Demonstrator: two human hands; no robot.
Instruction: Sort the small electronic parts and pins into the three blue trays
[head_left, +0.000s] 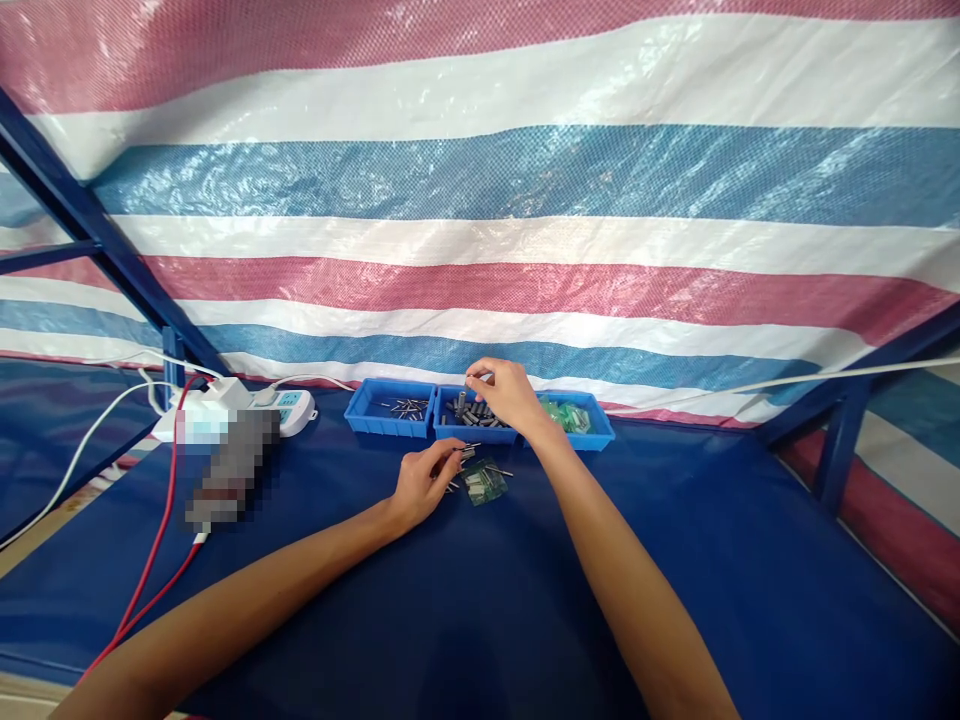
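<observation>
My right hand is over the middle blue bin, its thumb and fingers pinched together. A small dark grey cylinder appears upright just below those fingertips, above more dark cylinders in the bin. In front of the bins, my left hand is closed in a pinch at a thin metal pin. Beside its fingers, several loose metal pins lie on and around a small clear-and-green bag, which holds pale pieces.
The left blue bin contains thin metal pins; the right bin holds green-tinted bags. A power strip with plugs, red cables and a blurred dark object occupy the table's left. Striped sheeting hangs behind.
</observation>
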